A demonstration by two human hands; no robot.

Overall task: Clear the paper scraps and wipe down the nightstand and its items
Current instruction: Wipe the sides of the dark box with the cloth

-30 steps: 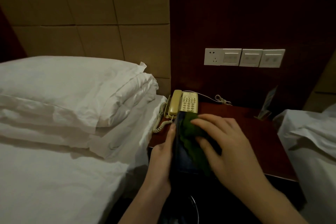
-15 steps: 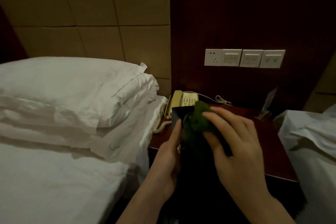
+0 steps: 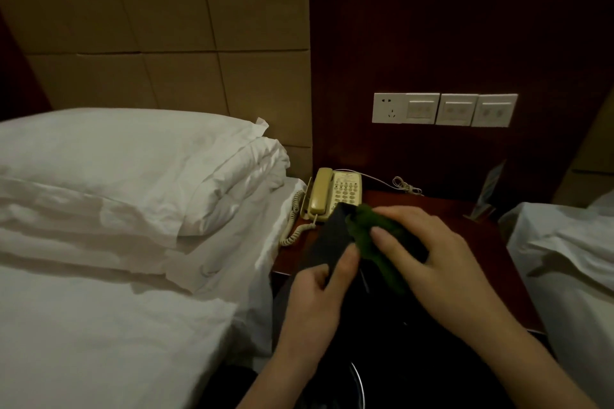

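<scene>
Above the front of the dark red nightstand point(image 3: 465, 242), my left hand point(image 3: 319, 289) grips the lower left edge of a flat dark rectangular item point(image 3: 332, 239), thumb on its face. My right hand point(image 3: 432, 259) presses a green cloth point(image 3: 365, 236) against the upper face of that item, fingers spread over the cloth. A cream telephone point(image 3: 335, 196) with a coiled cord sits at the nightstand's back left corner, just behind the item.
White pillows point(image 3: 133, 169) and bed linen lie to the left, another white bed point(image 3: 564, 262) to the right. A small upright card stand point(image 3: 486, 196) is at the nightstand's back right. Socket and switches point(image 3: 445, 109) are on the wall. A round dark bin rim point(image 3: 358, 385) shows below.
The cloth under my right hand slid up the dark item, then a little way back down. The item tilted leftward, baring more of the telephone. My left thumb shifted onto its face.
</scene>
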